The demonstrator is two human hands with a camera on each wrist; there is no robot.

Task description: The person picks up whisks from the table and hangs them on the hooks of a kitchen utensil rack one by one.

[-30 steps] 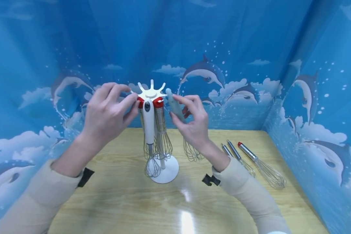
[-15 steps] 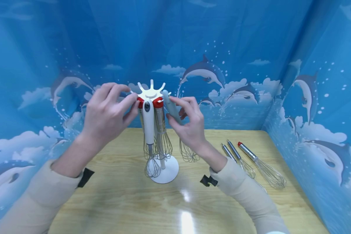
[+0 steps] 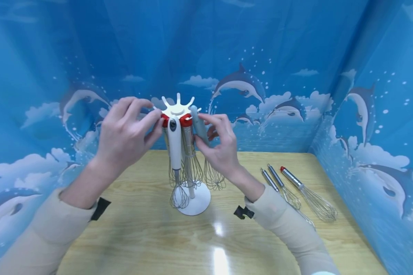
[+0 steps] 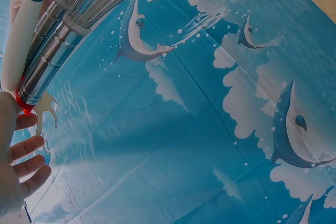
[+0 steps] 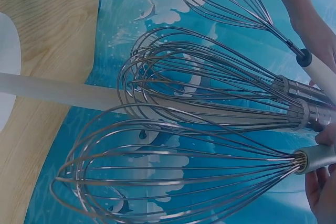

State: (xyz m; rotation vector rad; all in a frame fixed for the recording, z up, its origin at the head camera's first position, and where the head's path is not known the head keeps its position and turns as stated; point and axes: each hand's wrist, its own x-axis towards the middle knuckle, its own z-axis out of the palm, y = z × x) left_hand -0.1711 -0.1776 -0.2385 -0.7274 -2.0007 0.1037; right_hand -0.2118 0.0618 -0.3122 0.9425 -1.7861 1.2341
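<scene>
A white whisk stand (image 3: 197,202) with a ring of thin arms on top stands mid-table in the head view. My left hand (image 3: 124,128) pinches one of its left arms beside a red-ended whisk. With thumb and fingers, my right hand (image 3: 223,143) holds a whisk by its pale blue-grey handle (image 3: 200,125), its top against the stand's right-hand arms. Whether that whisk hangs on an arm I cannot tell. A white-handled whisk (image 3: 174,147) and two red-ended steel whisks (image 3: 188,135) hang at the front. In the right wrist view the held whisk's wire loops (image 5: 178,166) show large.
Two slim steel-handled whisks (image 3: 276,176) and a larger red-ended whisk (image 3: 308,193) lie at the table's right. A blue dolphin-print curtain (image 3: 124,46) encloses the back and sides of the wooden table (image 3: 141,236).
My right hand has moved left with the pale-handled whisk, bringing it up against the stand and more upright. My left hand stays put.
</scene>
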